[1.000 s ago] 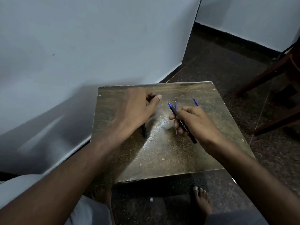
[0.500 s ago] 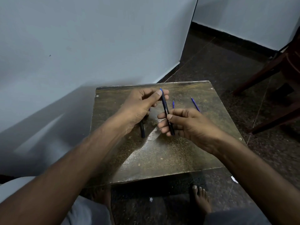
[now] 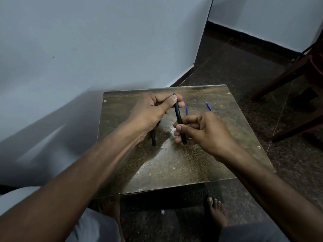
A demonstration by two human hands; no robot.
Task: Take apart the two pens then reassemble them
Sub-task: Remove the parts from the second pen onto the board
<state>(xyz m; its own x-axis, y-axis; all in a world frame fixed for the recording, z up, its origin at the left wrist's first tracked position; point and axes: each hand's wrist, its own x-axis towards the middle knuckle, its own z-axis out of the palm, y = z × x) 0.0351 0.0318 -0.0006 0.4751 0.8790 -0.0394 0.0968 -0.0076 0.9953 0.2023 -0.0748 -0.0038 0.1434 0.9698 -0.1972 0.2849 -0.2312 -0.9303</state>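
We look down at a small worn table (image 3: 174,165) pushed near a pale wall, with our two bare arms reaching out over it. Both hands hold one dark pen (image 3: 179,117) in the air above the far middle of the table, standing nearly upright with its fine tip pointing away from us. Our left hand (image 3: 153,110) curls around the far end, thumb pressed flat against the barrel just below the tip. Our right hand (image 3: 206,130) curls around the near end, thumb and forefinger pinching it, the other fingers folded behind.

On the table, a second dark barrel (image 3: 153,138) lies partly under our left wrist. Two small blue pieces lie farther right: one (image 3: 186,110) just beyond our right hand, another (image 3: 208,106) near the far right edge. We cannot tell exactly which parts they are.

We judge this to be a twisting or pulling step at the tip end of the pen. To do it well, we should hold the near end steady in the right hand, turn only the far section with the left, keep both grips close to the joint, and stay over the table so any loose piece drops where we can find it.
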